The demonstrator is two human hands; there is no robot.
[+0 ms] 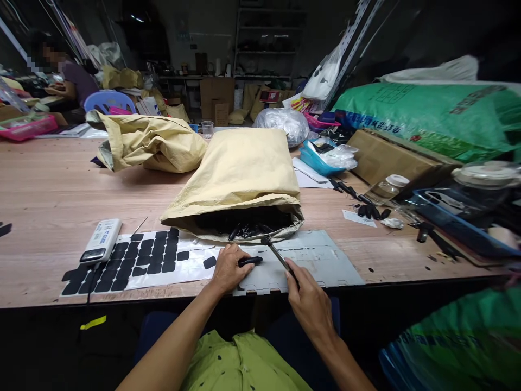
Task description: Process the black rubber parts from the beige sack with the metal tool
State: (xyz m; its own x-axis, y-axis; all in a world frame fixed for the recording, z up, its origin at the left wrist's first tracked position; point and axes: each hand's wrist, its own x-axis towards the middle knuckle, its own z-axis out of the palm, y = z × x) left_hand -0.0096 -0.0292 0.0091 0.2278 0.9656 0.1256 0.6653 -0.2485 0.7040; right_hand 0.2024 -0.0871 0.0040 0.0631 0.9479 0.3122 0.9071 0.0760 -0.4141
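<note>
Pinching a black strip (250, 261) on the grey plate (325, 266) at the tabletop's (49, 190) near edge, the left hand (227, 270) rests; the right hand (310, 304) closes its fingers around a slim hammer (273, 248).

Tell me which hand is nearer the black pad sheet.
Left. The left hand sits just right of the black pad sheet, holding a black part; the right hand is farther right, gripping a thin tool.

Light from above falls bright on the bench (52, 184); the room at twelve o'clock lies dim. Edges bow outward, with blur at four o'clock.
</note>
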